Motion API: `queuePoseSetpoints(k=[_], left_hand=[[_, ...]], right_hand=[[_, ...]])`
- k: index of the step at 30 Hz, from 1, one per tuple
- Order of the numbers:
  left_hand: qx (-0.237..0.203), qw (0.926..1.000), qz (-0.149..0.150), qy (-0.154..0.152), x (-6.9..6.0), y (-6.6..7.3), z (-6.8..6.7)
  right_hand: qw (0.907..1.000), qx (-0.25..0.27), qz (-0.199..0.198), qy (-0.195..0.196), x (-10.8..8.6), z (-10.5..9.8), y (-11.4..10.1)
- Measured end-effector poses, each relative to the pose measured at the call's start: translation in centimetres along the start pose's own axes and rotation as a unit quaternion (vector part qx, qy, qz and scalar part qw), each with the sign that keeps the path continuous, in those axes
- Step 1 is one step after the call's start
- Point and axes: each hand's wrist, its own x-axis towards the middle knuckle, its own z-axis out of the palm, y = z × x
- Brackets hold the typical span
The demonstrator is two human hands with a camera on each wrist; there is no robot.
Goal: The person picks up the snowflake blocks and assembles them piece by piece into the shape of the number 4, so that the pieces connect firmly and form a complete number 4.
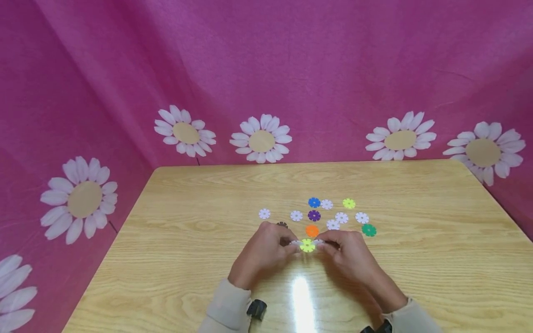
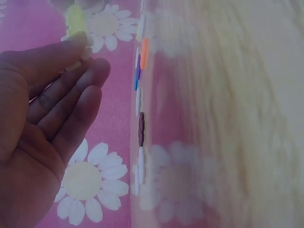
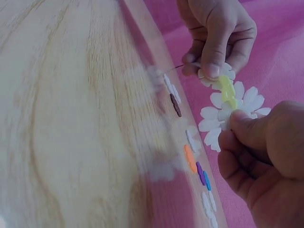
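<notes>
A yellow notched plastic disc [image 1: 307,245] stands between both hands, joined edge to edge with a white disc on either side. My left hand [image 1: 266,245] pinches one white disc [image 3: 230,71] between thumb and fingers. The other white disc [image 3: 223,115] is pinched by my right hand [image 1: 354,254]. In the right wrist view all three form a short row, held above the table surface. The left wrist view shows the left palm [image 2: 23,180], with the yellow disc blurred beyond the fingertips.
Loose notched discs lie flat beyond the hands: blue [image 1: 314,202], purple [image 1: 314,215], orange [image 1: 312,231], green [image 1: 368,230], another yellow [image 1: 349,203], a brown one [image 1: 282,225] partly hidden, and several white ones [image 1: 264,213]. A pink flowered curtain [image 1: 291,60] hangs behind the wooden table [image 1: 200,199].
</notes>
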Motion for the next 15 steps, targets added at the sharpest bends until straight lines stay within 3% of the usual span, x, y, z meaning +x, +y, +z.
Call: queuePoseSetpoints(k=[7,15], left_hand=[[-0.042,0.9986,0.026,-0.017,0.06,-0.22,-0.63],[-0.06,0.9973,0.039,-0.013,0.34,-0.06,-0.51]], right_hand=[[0.9999,0.011,0.009,-0.002,-0.2,-0.01,-0.04],[0.9996,0.029,-0.004,-0.003,-0.25,0.17,0.09]])
